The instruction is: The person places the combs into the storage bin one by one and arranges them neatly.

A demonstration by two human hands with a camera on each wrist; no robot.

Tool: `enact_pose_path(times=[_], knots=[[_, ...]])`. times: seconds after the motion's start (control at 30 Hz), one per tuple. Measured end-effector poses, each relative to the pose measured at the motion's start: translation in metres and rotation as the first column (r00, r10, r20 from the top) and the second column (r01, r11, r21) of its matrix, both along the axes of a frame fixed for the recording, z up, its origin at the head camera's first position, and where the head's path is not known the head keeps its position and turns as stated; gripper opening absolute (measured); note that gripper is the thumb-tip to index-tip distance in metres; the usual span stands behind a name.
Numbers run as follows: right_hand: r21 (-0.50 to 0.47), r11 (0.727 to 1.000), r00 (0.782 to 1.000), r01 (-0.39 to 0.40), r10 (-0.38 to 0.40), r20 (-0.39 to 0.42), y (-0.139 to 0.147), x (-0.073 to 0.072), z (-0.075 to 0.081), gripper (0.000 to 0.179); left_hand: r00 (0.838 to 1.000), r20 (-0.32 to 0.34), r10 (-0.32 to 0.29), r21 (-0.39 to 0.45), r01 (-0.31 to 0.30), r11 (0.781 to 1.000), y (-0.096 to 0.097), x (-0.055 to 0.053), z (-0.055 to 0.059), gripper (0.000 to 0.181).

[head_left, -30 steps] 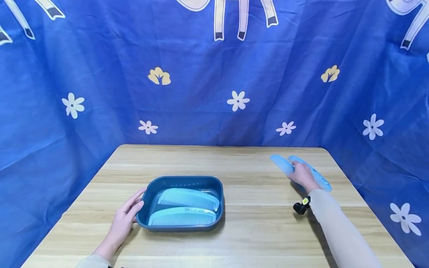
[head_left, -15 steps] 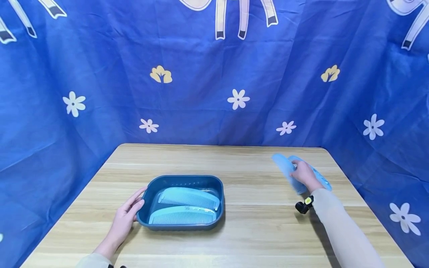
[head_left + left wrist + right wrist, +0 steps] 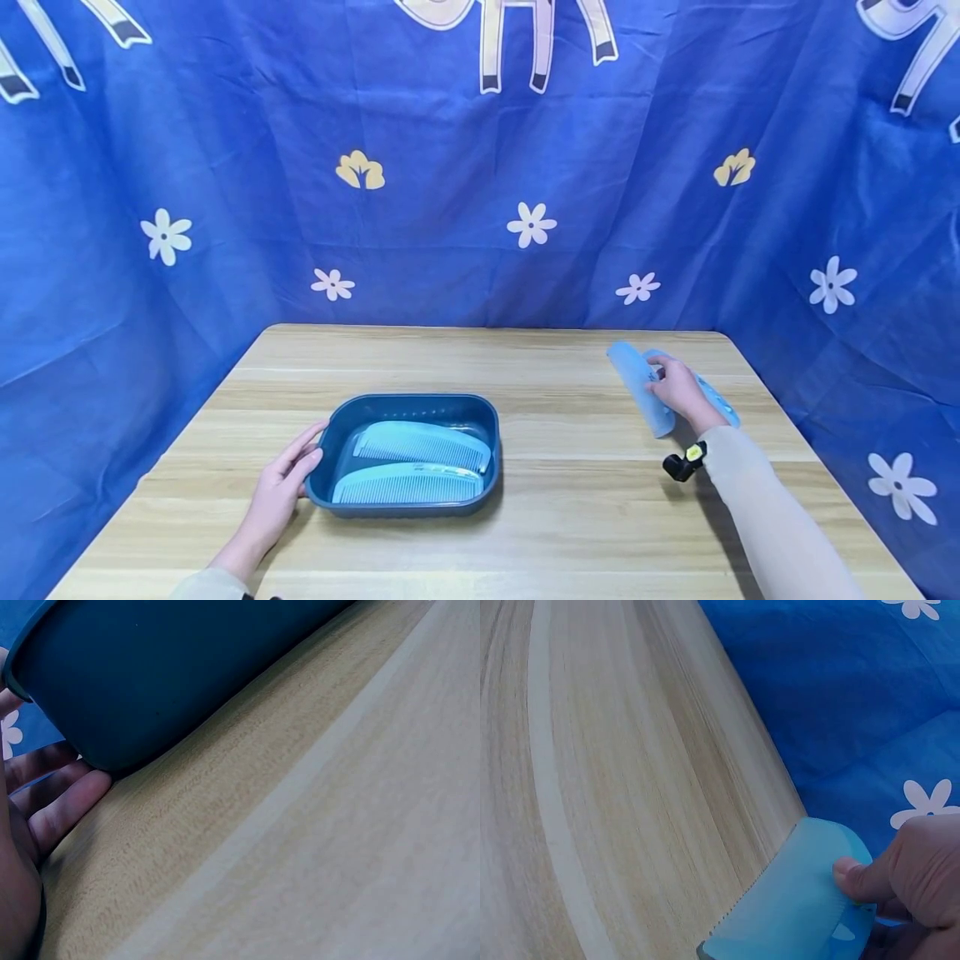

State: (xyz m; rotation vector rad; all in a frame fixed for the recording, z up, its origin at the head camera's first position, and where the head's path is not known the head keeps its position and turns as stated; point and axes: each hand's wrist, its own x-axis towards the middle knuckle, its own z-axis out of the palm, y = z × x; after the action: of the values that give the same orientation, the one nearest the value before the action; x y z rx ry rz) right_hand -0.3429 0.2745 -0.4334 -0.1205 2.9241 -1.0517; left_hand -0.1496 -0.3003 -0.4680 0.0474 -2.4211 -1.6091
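At the table's far right, my right hand (image 3: 678, 390) pinches a light blue comb (image 3: 639, 387), thumb on its near face. In the right wrist view the held comb (image 3: 787, 900) slants, teeth towards the left, and the thumb (image 3: 859, 877) presses near its right edge. Another blue comb (image 3: 718, 402) shows behind that hand, partly covered by it. My left hand (image 3: 281, 479) touches the left end of a dark teal basin (image 3: 405, 510) with extended fingers. In the left wrist view several fingers (image 3: 71, 806) rest against its lower corner. Two light blue combs (image 3: 423, 442) lie inside the basin.
A pale wood-grain table (image 3: 570, 517) carries everything. Blue cloth (image 3: 450, 283) with white flowers and animal figures hangs around its back and sides. A black wrist camera (image 3: 682, 462) sticks out beside the right sleeve (image 3: 772, 517).
The comb in my right hand has turned, its lower end swinging into sight and its broad face now showing. That hand has shifted slightly right. My left hand and the basin have stayed put.
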Motion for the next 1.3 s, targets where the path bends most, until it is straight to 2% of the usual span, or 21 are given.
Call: enact_pose_path(times=[0.23, 0.53, 0.73, 0.97, 1.3], knots=[[-0.044, 0.999, 0.998, -0.029, 0.026, -0.055, -0.001, 0.002, -0.001, 0.048, 1.0, -0.003, -0.003, -0.003, 0.003, 1.0, 0.0, 0.0, 0.0, 0.043], [-0.168, 0.981, 0.987, -0.099, 0.076, -0.139, -0.005, 0.009, -0.002, 0.046, 1.0, -0.003, -0.008, 0.009, 0.008, 1.0, 0.0, 0.0, 0.0, 0.043], [-0.196, 0.974, 0.987, -0.111, 0.085, -0.138, -0.012, 0.007, -0.004, 0.047, 1.0, -0.007, -0.016, 0.025, 0.016, 1.0, -0.001, 0.0, 0.0, 0.043], [-0.244, 0.96, 0.986, -0.137, 0.107, -0.132, -0.023, 0.013, 0.003, 0.049, 1.0, -0.003, -0.007, 0.008, 0.007, 1.0, 0.0, 0.001, -0.001, 0.043], [-0.276, 0.941, 0.973, -0.196, 0.151, -0.174, -0.034, 0.015, 0.004, 0.048, 1.0, -0.009, -0.014, 0.018, 0.014, 1.0, 0.0, 0.001, -0.001, 0.043]])
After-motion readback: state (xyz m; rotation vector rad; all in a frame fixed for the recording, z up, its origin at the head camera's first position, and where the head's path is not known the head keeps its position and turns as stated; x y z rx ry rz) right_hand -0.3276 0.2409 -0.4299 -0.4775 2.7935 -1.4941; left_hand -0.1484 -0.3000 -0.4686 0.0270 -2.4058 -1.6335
